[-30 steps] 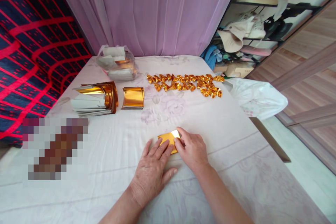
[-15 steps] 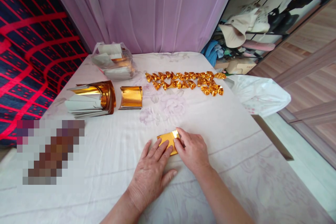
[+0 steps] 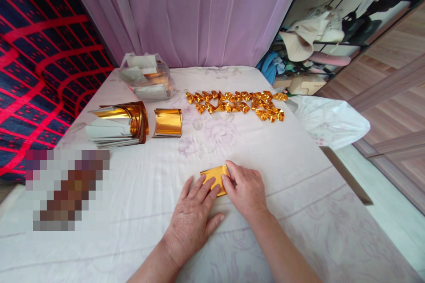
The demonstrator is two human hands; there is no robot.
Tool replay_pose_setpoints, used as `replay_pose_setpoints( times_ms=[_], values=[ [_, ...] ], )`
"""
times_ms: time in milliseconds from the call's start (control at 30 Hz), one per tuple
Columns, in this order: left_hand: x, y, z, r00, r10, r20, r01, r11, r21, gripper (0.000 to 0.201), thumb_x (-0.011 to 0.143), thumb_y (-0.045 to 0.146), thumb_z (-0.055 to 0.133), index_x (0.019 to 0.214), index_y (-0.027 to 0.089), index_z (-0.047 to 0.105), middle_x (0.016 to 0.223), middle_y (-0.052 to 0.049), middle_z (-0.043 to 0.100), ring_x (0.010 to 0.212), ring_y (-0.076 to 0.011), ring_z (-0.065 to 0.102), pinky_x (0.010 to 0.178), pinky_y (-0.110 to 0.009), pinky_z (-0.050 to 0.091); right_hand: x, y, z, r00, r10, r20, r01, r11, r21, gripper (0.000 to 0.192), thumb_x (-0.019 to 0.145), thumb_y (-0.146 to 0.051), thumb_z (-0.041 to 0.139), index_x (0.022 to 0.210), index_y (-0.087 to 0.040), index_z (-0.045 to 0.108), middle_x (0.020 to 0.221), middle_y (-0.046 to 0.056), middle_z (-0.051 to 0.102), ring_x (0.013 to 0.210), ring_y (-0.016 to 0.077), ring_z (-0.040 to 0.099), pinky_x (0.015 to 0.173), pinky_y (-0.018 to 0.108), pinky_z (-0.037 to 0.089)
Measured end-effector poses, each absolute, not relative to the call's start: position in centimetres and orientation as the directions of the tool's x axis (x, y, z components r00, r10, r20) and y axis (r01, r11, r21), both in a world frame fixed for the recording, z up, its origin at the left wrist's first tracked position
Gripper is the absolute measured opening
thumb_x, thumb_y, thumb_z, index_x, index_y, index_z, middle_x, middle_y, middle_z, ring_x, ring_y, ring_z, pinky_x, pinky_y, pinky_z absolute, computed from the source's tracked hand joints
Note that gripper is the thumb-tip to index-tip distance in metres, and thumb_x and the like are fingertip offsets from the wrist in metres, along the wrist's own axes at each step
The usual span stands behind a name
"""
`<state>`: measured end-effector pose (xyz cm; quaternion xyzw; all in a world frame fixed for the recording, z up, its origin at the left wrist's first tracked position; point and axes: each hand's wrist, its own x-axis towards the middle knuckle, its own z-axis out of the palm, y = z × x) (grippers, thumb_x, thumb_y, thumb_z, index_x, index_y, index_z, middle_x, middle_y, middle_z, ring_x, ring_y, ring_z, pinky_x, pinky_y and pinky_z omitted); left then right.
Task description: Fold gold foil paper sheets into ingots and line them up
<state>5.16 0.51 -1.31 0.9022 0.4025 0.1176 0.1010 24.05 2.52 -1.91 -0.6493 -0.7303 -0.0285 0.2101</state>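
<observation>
A small sheet of gold foil paper (image 3: pixel 214 174) lies on the white floral tablecloth (image 3: pixel 149 177) in front of me. My left hand (image 3: pixel 195 212) rests flat with its fingers spread, the fingertips pressing on the sheet's left and near part. At the sheet's right edge, my right hand (image 3: pixel 247 188) pinches the paper between thumb and forefinger. The right edge looks bent up or folded, though the fingers partly hide it. Beyond the hands, folded gold foil pieces (image 3: pixel 232 101) stand in rows.
To the left are a small stack of gold foil sheets (image 3: pixel 168 122), a larger curled stack (image 3: pixel 116 126) and a plastic bag of foil paper (image 3: pixel 146 77). A white plastic bag (image 3: pixel 335 119) sits beyond the right table edge, below a shelf with caps and shoes. A pixelated patch covers the left side.
The bright strip at the sheet's right edge no longer shows as a raised glint. Both hands stay on the paper, almost unmoved. The whole view has shifted slightly.
</observation>
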Motion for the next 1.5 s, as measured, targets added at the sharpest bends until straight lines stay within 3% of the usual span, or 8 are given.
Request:
replay_pose_setpoints(
  times_ms=[233, 433, 1067, 1500],
  values=[
    [5.2, 0.5, -1.2, 0.644, 0.751, 0.145, 0.706, -0.656, 0.267, 0.058, 0.09, 0.05, 0.052, 0.139, 0.02, 0.046, 0.143, -0.009, 0.05, 0.137, -0.0295, 0.038, 0.114, -0.053, 0.026, 24.7, 2.5, -1.7, -0.067, 0.921, 0.384, 0.914, 0.211, -0.346, 0.018, 0.092, -0.026, 0.049, 0.099, -0.02, 0.065, 0.082, 0.002, 0.068, 0.077, 0.0159, 0.062, 0.08, 0.031, 0.037],
    [5.2, 0.5, -1.2, 0.642, 0.752, 0.149, 0.709, -0.657, 0.258, 0.058, 0.089, 0.049, 0.054, 0.138, 0.021, 0.046, 0.143, -0.009, 0.05, 0.135, -0.0296, 0.039, 0.113, -0.053, 0.027, 24.6, 2.3, -1.5, -0.121, 0.91, 0.397, 0.898, 0.271, -0.346, 0.025, 0.093, -0.026, 0.05, 0.109, -0.023, 0.068, 0.092, 0.003, 0.068, 0.084, 0.0145, 0.063, 0.085, 0.031, 0.036],
    [5.3, 0.8, -0.9, 0.622, 0.774, 0.12, 0.723, -0.626, 0.293, 0.052, 0.089, 0.046, 0.055, 0.136, 0.023, 0.049, 0.143, -0.009, 0.05, 0.132, -0.0297, 0.043, 0.111, -0.055, 0.03, 24.4, 2.3, -0.6, -0.125, 0.963, 0.238, 0.919, 0.202, -0.337, 0.025, 0.089, -0.028, 0.055, 0.11, -0.023, 0.067, 0.099, 0.005, 0.066, 0.089, 0.0181, 0.061, 0.087, 0.035, 0.038],
    [5.5, 0.9, -1.0, 0.612, 0.778, 0.14, 0.73, -0.624, 0.279, 0.049, 0.088, 0.042, 0.057, 0.132, 0.021, 0.053, 0.141, -0.01, 0.052, 0.131, -0.03, 0.046, 0.11, -0.055, 0.032, 26.0, 2.5, 0.1, -0.273, 0.955, 0.115, 0.882, 0.296, -0.366, 0.043, 0.083, -0.036, 0.067, 0.124, -0.024, 0.059, 0.108, 0.005, 0.062, 0.101, 0.0204, 0.059, 0.091, 0.037, 0.039]
  ],
)
